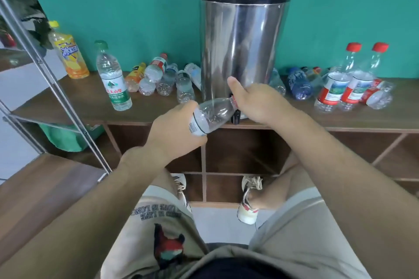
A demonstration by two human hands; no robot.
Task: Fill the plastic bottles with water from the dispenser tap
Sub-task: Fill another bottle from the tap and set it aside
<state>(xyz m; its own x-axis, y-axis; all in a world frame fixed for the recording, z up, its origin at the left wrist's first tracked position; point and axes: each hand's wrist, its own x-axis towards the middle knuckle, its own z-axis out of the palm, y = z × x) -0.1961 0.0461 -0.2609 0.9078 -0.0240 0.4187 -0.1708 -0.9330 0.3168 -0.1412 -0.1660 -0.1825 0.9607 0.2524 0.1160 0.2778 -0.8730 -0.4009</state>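
Left hand (174,129) grips the lower body of a clear, ribbed plastic bottle (210,115), tilted so its long axis rises rightward. Right hand (256,102), thumb raised, curls its fingers round the red-capped neck. Just below that neck, nearer the right hand, juts the black tap (235,119) of the black-lidded steel drum dispenser (242,41).

1. Wall (136,7): flat teal, evenly lit.
2. Counter (68,97): dark brown wood, set against the wall and running across the view.
3. Under the counter: open square compartments (238,149) in the same wood, interiors dim.
4. Left: slanted metal frame bars (56,86), with a low wooden surface (45,188) beside them.
5. Floor (217,222): pale, smooth.
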